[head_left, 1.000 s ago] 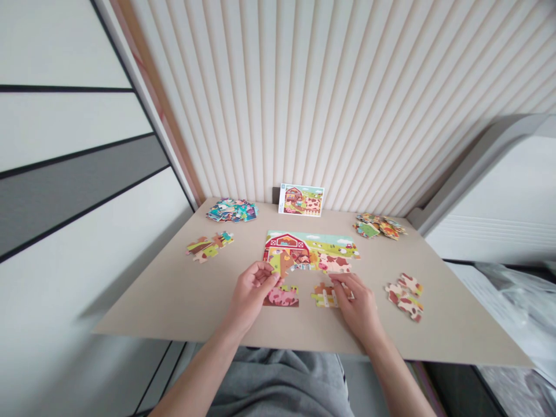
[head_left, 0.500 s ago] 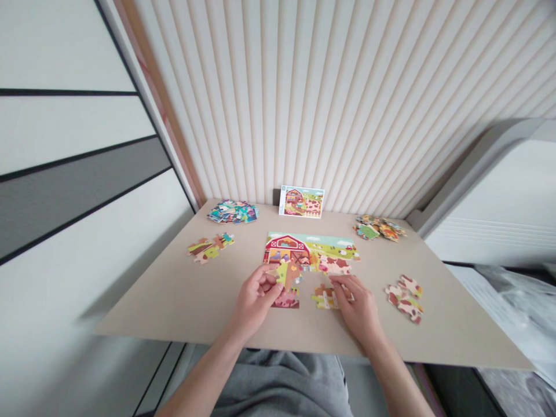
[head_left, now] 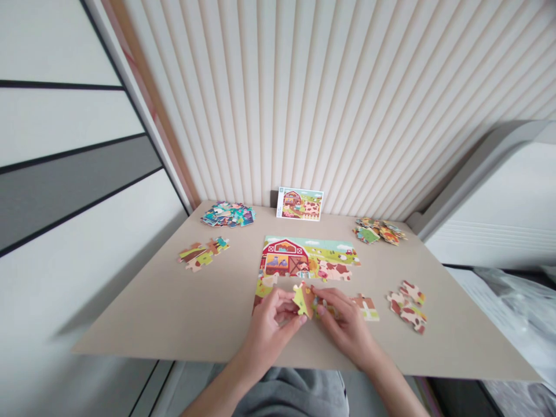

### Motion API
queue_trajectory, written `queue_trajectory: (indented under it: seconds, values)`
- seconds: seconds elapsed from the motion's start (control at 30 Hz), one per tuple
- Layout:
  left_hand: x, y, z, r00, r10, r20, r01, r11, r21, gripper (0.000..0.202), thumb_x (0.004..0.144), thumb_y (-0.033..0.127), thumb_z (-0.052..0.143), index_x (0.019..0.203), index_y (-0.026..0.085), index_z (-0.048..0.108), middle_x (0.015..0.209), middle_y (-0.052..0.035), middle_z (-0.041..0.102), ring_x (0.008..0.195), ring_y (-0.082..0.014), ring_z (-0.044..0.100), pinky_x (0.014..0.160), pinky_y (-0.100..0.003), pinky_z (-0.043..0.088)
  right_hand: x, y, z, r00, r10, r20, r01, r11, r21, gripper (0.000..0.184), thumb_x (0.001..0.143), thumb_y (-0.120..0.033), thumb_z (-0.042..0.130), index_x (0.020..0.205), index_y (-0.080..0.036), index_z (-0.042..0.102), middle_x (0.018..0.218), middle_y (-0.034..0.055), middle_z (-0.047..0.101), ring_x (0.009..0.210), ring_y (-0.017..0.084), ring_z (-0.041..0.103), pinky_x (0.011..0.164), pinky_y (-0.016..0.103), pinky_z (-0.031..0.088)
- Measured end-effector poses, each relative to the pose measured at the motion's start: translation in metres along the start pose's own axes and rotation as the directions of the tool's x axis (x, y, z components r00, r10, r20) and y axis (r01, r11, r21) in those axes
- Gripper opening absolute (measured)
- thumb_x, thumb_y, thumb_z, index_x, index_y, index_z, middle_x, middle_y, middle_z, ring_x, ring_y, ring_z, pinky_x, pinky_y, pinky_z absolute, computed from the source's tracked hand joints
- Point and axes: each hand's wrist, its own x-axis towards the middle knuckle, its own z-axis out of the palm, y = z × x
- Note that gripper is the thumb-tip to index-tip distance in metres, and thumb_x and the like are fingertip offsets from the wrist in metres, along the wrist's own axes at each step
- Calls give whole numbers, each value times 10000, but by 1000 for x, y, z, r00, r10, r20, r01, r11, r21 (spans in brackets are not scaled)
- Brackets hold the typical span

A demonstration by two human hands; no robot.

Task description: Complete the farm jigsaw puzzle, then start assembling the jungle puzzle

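Just above the table's front part, my left hand (head_left: 274, 317) pinches a green and brown jigsaw puzzle piece (head_left: 303, 300) between thumb and fingers. My right hand (head_left: 345, 321) has its thumb and fingertips closed at the right edge of that same piece. Behind both hands lies the partly joined farm puzzle (head_left: 286, 260), with a red barn, a farmer and a cow. Its lower left part is partly covered by my left hand. Some fence pieces (head_left: 365, 307) lie beyond my right hand, which hides part of them.
A picture card (head_left: 299, 204) stands against the ribbed wall. Loose piles lie at back left (head_left: 228, 214) and back right (head_left: 380, 230). Several brown and green pieces (head_left: 202, 253) are at left, and cow-patterned pieces (head_left: 407, 306) at right. The table (head_left: 174, 324) ends close to my lap.
My left hand has carried its piece right and toward me. My right hand has moved left from the fence pieces to the held piece. The view has shifted slightly.
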Motion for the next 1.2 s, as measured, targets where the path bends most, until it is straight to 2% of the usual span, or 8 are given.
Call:
queue_trajectory:
  seconds: [0.17,0.27,0.37,0.5,0.6,0.73,0.97,1.2]
  values:
    - [-5,-4,1,997,60,39,-65,985,162,227,862,221,733,1044,214,597,1059,-62,728,912,-191,755,842,-312,622,-1,3,0,998,40,-43,-37,998,54,308,1019,-264,551,1297,-291,682,1228,98,681,1103,220,671,919,334,576]
    - [-9,-5,-1,986,153,69,-167,925,341,139,908,185,686,1018,229,613,997,-25,738,875,-162,752,817,-267,612,-1,4,0,996,38,-75,-35,999,42,284,1020,-262,549,1251,-278,713,1210,102,698,1101,224,681,905,325,581]
    - [-13,-1,-4,947,304,108,-314,792,524,131,949,147,628,1043,238,617,959,-11,749,867,-156,745,819,-256,601,-1,5,1,996,39,-81,-38,999,7,297,1022,-265,544,1264,-281,714,1222,98,711,1114,226,688,921,325,581]
    - [-16,9,-22,868,441,227,-459,541,704,315,975,117,576,1267,233,598,1165,-69,728,1129,-209,688,1018,-348,549,1,8,-2,993,94,-71,-95,995,-21,301,1031,-269,523,1250,-295,729,1267,83,710,1148,219,684,974,333,567]
    - [-14,12,-45,861,453,233,-436,419,796,323,981,105,549,1273,226,613,1191,-83,711,1168,-226,656,1055,-392,522,10,8,-6,987,139,-74,-143,989,-39,305,1035,-297,514,1229,-289,748,1273,85,712,1154,228,686,988,349,564]
    - [-7,3,-65,876,447,179,-346,326,880,272,993,153,536,1242,208,631,1209,-102,686,1198,-259,624,1060,-452,511,34,3,-4,987,162,-8,-162,985,-62,311,1029,-306,516,1216,-269,762,1239,88,731,1132,236,697,977,353,568]
    - [-3,-7,-58,919,364,154,-254,245,936,387,982,188,523,1367,173,560,1334,-152,617,1278,-318,558,1060,-526,506,75,1,27,995,70,66,-66,996,-53,296,1004,-224,528,1162,-229,779,1201,98,746,1101,233,707,970,361,575]
    - [-4,3,-57,927,334,173,-269,266,926,347,983,195,520,1308,237,633,1339,-126,611,1267,-317,559,1060,-532,504,76,8,43,997,-39,60,47,991,-125,342,1002,-168,486,1193,-233,762,1170,114,730,1054,232,708,932,392,602]
